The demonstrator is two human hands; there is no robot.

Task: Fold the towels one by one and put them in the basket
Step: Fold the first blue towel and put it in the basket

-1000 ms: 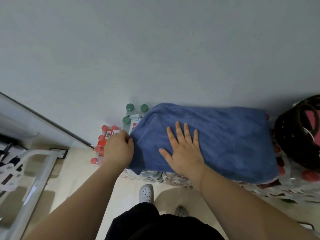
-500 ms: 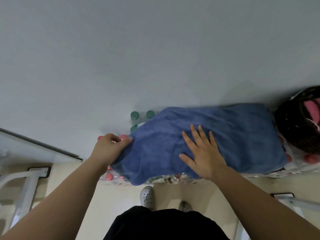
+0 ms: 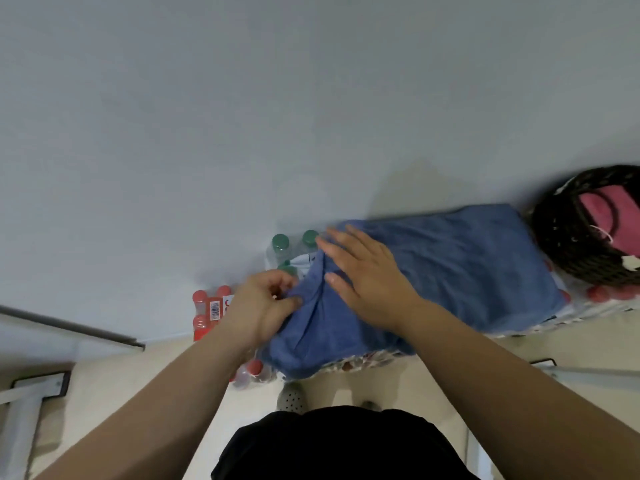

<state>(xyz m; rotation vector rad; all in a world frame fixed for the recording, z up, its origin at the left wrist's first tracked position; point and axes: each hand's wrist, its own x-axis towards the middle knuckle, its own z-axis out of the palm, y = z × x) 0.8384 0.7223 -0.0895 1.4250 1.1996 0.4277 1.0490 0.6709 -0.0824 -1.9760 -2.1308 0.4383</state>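
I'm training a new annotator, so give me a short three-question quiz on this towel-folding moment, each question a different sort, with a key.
1. True or false: the left hand pinches the blue towel at its edge.
2. Multiple choice: what lies in the basket? A) a pink towel B) a green bottle C) a shoe
3. Fill the gap: the bottles just beyond the right hand fingertips have ___ caps.
Key: 1 true; 2 A; 3 green.
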